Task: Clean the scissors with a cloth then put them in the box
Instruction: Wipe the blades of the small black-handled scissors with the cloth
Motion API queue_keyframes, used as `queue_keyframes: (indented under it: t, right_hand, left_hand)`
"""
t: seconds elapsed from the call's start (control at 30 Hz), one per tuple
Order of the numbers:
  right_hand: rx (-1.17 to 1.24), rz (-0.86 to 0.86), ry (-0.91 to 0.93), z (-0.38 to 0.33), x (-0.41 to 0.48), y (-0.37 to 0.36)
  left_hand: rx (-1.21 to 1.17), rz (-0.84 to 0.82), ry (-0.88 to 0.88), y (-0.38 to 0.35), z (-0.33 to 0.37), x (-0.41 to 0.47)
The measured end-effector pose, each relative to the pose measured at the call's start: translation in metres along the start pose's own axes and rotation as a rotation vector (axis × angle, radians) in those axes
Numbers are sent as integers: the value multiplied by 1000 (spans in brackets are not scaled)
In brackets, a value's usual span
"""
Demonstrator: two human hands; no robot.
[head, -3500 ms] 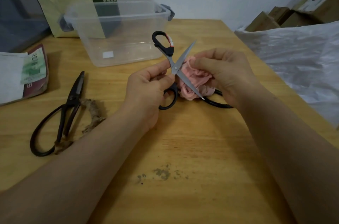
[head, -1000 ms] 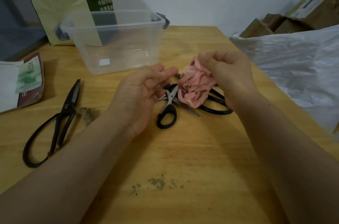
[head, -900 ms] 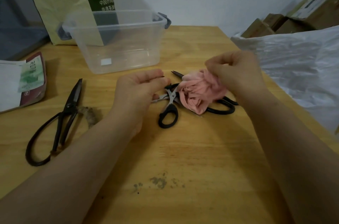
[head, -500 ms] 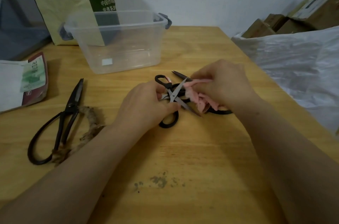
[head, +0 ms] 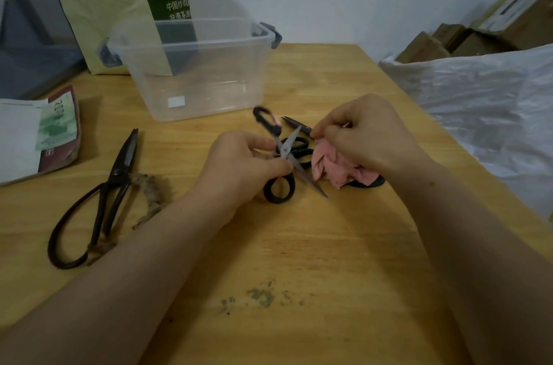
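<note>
The left hand gripped the open scissors above the surface. The right hand clutched the pink cloth beside the blades.

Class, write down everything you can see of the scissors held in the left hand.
The scissors are small, with silver metal blades and black plastic-looking loop handles, the upper one blurred. They are open in an X, tips pointing right. The left hand grips them near the pivot. The pink cloth in the right hand lies close beside the lower blade; contact is unclear.
</note>
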State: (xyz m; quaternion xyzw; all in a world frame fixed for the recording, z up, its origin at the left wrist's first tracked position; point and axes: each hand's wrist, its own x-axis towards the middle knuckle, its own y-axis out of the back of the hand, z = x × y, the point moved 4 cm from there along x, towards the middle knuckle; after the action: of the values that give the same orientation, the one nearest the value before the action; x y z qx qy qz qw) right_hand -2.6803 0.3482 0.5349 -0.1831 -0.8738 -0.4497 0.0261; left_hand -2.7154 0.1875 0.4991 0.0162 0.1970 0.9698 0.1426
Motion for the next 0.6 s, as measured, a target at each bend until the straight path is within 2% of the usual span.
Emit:
queue_keyframes:
  t: [0.1, 0.2, 0.27, 0.37, 0.5, 0.6]
  right_hand:
    - [132, -125, -49, -1, 0, -3]
    - [268, -308, -104, -2, -5, -9]
    - [360, -351, -96, -2, -5, -9]
    - [383, -331, -97, 2, -5, -4]
    - [251, -303, -130, 2, -6, -3]
    - [120, -87, -116, -2, -5, 9]
  left_hand:
    - [-290, 29, -21, 4, 3, 0]
    - [-425, 17, -55, 4, 4, 2]
    - [-476, -13, -53, 2, 3, 3]
    - [-496, -20, -87, 2, 4, 2]
    - [-509, 113, -126, 9, 8, 1]
    - [-590, 71, -88, 7, 10, 0]
